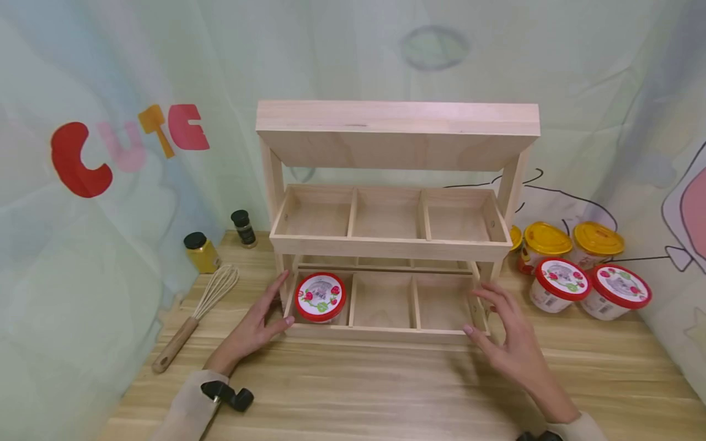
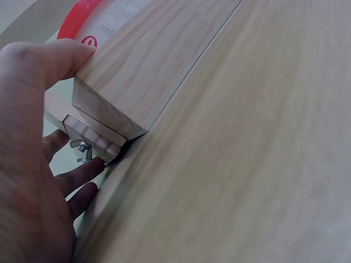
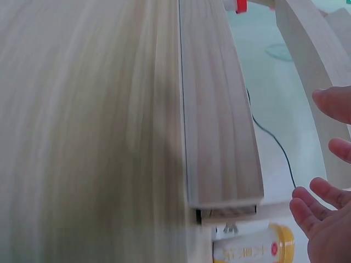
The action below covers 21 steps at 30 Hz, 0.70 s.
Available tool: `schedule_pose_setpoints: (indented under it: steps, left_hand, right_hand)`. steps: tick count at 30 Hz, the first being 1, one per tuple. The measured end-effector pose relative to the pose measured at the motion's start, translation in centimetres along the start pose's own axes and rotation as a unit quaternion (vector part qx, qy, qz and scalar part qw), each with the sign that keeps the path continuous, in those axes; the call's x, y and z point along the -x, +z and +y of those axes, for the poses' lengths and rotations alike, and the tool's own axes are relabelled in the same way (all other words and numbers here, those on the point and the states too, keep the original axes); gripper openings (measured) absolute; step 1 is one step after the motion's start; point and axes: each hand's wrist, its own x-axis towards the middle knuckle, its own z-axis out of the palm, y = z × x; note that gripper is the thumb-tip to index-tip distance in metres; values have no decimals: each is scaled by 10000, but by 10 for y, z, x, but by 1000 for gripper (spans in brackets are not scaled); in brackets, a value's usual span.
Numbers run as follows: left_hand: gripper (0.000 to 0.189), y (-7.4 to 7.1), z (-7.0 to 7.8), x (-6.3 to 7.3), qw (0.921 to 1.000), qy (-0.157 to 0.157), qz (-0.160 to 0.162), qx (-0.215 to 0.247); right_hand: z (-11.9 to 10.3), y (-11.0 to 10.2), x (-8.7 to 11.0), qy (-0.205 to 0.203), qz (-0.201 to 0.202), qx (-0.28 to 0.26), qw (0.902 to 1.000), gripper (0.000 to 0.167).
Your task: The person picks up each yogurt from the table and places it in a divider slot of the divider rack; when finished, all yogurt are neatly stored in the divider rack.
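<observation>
A two-tier wooden rack with a sloping board on top stands on the table. Three compartments make up each tray. One paper tub with a red-rimmed lid sits in the lower tray's left compartment. My left hand grips that tray's left end: the thumb lies at the front corner, while the fingers reach round the side near a wing nut. Beside the lower tray's right end, my right hand has its fingers spread; in the right wrist view they stand apart from the wood.
Right of the rack stand two red-lidded tubs and several yellow-lidded tubs. To the left lie a whisk with a wooden handle, a yellow jar and a black-capped spice bottle. Printed curtains surround the wooden table.
</observation>
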Motion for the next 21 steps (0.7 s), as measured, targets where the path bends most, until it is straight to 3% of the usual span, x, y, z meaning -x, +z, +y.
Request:
schedule_pose_setpoints:
  steps: [5,21]
  left_hand:
    - [98,0,0,-1,9999,70,10,98]
    - [97,0,1,0,10000,20,3,15]
  right_hand:
    - [7,-8,4,86,138,-44,9999,67]
    - [25,-27,5,723,7,501,9961,70]
